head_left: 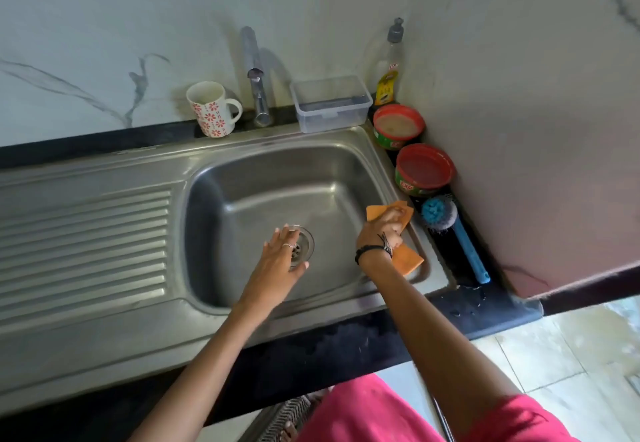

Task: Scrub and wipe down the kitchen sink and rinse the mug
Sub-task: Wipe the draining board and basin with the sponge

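Stainless sink (263, 178) set into a dark surface (346, 348), ribbed drainboard (86, 244) to the left of the basin. Left hand (282, 256) inside the basin, fingers straight and spread, lying flat over the drain (303, 244) and holding nothing. Right hand (382, 230) on the basin's right rim, fingers curled down onto an orange cloth (407, 261), pressing it against the steel; cloth sticking out both beyond the fingertips and below the wrist. Dark bands round the right wrist. Mug (211, 109), white with red flowers, upright on the back ledge just left of the tap (258, 85), well apart from both hands, handle pointing right. Clear plastic box (330, 102) right of the tap, on the sink's back rim. Soap bottle (389, 67) in the corner behind it. Two round red-rimmed tubs (398, 126) (424, 170) in a row along the right wall, nearer one just beyond the cloth. Blue-handled dish brush (457, 234) lying beside the sink's right edge, bristle head near the right hand, not touching it. Water droplets on the dark surface near the brush's handle end.
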A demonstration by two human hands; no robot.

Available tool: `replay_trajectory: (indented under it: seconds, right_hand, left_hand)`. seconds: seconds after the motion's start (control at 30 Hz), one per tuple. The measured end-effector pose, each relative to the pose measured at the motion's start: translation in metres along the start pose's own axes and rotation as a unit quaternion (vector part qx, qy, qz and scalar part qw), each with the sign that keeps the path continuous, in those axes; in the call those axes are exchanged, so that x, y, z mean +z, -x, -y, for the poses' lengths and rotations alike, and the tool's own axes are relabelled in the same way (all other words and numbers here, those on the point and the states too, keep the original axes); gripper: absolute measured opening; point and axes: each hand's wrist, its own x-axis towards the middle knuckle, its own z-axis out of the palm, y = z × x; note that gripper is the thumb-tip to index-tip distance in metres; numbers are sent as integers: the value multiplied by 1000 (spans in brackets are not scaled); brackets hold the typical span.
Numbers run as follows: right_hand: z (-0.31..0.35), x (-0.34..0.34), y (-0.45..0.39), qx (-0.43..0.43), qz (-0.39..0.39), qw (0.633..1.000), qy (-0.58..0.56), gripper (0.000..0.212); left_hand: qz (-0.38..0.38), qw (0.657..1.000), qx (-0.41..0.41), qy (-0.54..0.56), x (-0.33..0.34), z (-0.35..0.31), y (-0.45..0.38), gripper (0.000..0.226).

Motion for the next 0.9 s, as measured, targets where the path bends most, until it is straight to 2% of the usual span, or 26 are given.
replay_trajectory:
  seconds: [0.03, 0.07, 0.33, 0.43, 0.53, 0.7, 0.8, 0.9]
  right_hand:
    - [-2, -1, 3, 11, -4, 1000, -6, 45]
    - [-5, -6, 9, 22, 36, 999, -15, 45]
    - [-32, -5, 47, 66, 45, 997, 22, 43]
    - [-43, -8, 59, 46, 91, 992, 68, 48]
    - [-47, -16, 65, 88, 75, 990, 76, 59]
    - [-49, -25, 86, 108, 121, 982, 100, 73]
    - [-51, -30, 100, 91, 141, 975, 143, 84]
    - [-49, -27, 99, 46, 148, 974, 164, 80]
  left_hand:
    - [0, 1000, 1, -1, 1, -1, 7, 65]
    - [0, 1000, 2, -2, 2, -1, 13, 66]
    - [-3, 1000, -3, -2, 6, 2, 50, 68]
    - [-8, 1000, 1, -3, 4, 4, 61, 67]
    - [-7, 1000, 3, 0, 3, 4, 71, 66]
    - [-4, 1000, 4, 4, 1, 6, 81, 65]
    - [-5, 1000, 5, -11, -1, 8, 85, 66]
    - [-13, 1000, 3, -24, -3, 11, 89, 65]
